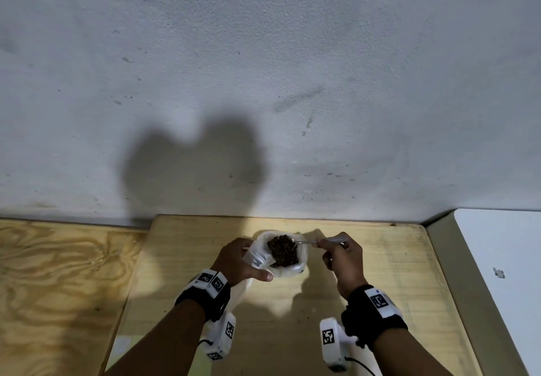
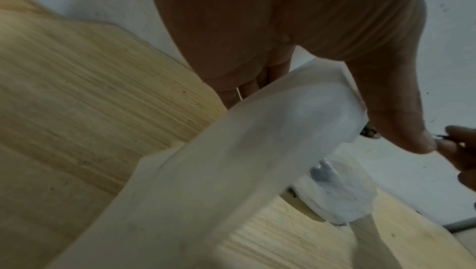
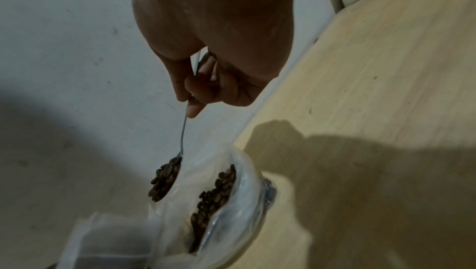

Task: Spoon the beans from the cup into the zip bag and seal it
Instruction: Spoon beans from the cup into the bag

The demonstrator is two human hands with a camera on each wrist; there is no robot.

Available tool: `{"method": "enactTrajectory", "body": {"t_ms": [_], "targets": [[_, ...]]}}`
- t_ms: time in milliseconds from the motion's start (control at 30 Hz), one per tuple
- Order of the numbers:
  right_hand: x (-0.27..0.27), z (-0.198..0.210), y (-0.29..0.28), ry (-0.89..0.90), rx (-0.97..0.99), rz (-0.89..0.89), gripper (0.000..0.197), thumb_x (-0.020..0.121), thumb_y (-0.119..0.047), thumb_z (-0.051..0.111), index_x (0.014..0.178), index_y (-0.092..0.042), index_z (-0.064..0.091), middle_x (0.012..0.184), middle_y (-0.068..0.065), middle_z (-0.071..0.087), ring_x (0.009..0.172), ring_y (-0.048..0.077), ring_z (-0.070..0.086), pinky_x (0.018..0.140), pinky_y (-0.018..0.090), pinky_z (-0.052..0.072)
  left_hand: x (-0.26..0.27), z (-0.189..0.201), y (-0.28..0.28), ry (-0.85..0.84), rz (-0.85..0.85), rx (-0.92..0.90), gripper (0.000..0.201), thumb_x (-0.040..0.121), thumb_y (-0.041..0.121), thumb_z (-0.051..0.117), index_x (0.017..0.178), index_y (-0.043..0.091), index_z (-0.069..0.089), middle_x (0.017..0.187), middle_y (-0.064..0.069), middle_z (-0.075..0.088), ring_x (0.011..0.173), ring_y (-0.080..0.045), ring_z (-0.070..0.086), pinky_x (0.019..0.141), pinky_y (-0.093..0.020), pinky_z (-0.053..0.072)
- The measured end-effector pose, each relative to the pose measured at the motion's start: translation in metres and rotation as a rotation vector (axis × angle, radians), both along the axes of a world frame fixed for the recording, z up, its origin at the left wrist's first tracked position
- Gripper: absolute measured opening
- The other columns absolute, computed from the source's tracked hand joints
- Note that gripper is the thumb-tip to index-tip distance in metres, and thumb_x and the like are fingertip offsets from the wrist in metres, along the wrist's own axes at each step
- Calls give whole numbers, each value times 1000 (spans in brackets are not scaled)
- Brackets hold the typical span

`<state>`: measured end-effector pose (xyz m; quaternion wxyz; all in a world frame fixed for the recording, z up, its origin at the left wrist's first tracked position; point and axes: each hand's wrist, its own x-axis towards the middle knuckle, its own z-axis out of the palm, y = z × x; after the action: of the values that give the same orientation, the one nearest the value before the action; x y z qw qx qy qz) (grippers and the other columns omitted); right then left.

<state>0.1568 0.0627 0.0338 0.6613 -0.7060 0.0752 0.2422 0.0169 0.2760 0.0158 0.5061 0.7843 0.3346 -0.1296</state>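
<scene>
Best bet here: tip the spoon (image 3: 180,145) slowly, right over the opening. The right hand (image 1: 341,254) pinches its handle, with a heap of beans (image 3: 165,179) just above the zip bag (image 3: 231,188). The left hand (image 1: 237,261) grips the bag's mouth, holding it open over the table (image 1: 380,258).

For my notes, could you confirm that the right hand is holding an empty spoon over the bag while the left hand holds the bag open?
Not quite: the spoon is heaped with beans, as the right wrist view shows. The rest stands: the right hand holds it over the bag, which the left hand holds open.
</scene>
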Motion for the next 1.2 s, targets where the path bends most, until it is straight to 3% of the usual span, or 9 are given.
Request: {"method": "enactTrajectory", "body": {"t_ms": [133, 233, 500, 600, 767, 867, 1000, 1100, 1200], "targets": [[-3, 9, 3, -12, 57, 29, 10, 86, 1, 69, 83, 2, 59, 70, 15, 64, 48, 18, 36, 43, 23, 30, 0, 0, -2, 0, 9, 5, 112, 27, 64, 89, 126, 25, 54, 118, 9, 61, 105, -10, 60, 88, -30, 53], [-8, 8, 7, -16, 73, 47, 13, 84, 1, 70, 83, 4, 57, 70, 18, 57, 49, 18, 35, 42, 24, 30, 0, -1, -3, -3, 18, 9, 106, 29, 61, 90, 124, 27, 54, 117, 9, 60, 105, -10, 59, 86, -29, 53], [-20, 1, 10, -116, 61, 121, 40, 83, 1, 73, 64, -11, 41, 58, 4, 40, 49, 16, 35, 48, 27, 34, 3, 1, -7, -53, 39, -4, 64, 50, 37, 96, 95, 42, 52, 98, 23, 55, 89, 2, 54, 68, -14, 41], [-24, 2, 8, -156, 48, 139, 38, 84, 1, 73, 67, -11, 41, 57, 3, 42, 49, 16, 36, 48, 27, 34, 3, -2, -6, -36, 60, 6, 79, 46, 42, 96, 115, 30, 58, 110, 13, 58, 100, -9, 56, 76, -20, 45], [-29, 5, 4, -256, 18, 179, 35, 85, -1, 73, 69, -4, 43, 57, 6, 46, 50, 18, 42, 52, 29, 39, 2, -2, -5, -21, 49, 11, 100, 33, 58, 91, 121, 24, 58, 116, 8, 61, 104, -12, 60, 87, -27, 50], [-32, 8, 4, -340, -12, 200, 36, 84, -1, 74, 66, -10, 45, 56, -6, 53, 55, 15, 49, 58, 25, 42, 3, -1, -6, -26, 62, 10, 88, 44, 46, 96, 121, 24, 59, 114, 8, 60, 103, -12, 57, 83, -24, 47], [-39, 15, 4, -457, -14, 270, 32, 84, -2, 76, 68, -21, 56, 76, 5, 72, 76, 26, 68, 66, 27, 53, 4, 2, -6, -34, 71, -16, 80, 41, 47, 95, 111, 31, 59, 115, 8, 62, 102, -11, 59, 79, -22, 46], [-37, 14, 4, -470, -34, 206, 31, 84, -4, 76, 67, -16, 54, 67, 6, 65, 67, 27, 61, 63, 30, 48, 4, 3, -5, -29, 90, -35, 98, 27, 62, 86, 115, 28, 60, 115, 8, 63, 103, -11, 61, 81, -23, 48], [-26, 3, 1, -420, -89, 53, 34, 84, -4, 76, 67, -10, 47, 59, -3, 52, 58, 15, 47, 60, 28, 41, 3, 3, -6, -37, 88, -39, 105, 26, 64, 85, 120, 25, 61, 116, 8, 64, 103, -10, 61, 78, -21, 47]]}}
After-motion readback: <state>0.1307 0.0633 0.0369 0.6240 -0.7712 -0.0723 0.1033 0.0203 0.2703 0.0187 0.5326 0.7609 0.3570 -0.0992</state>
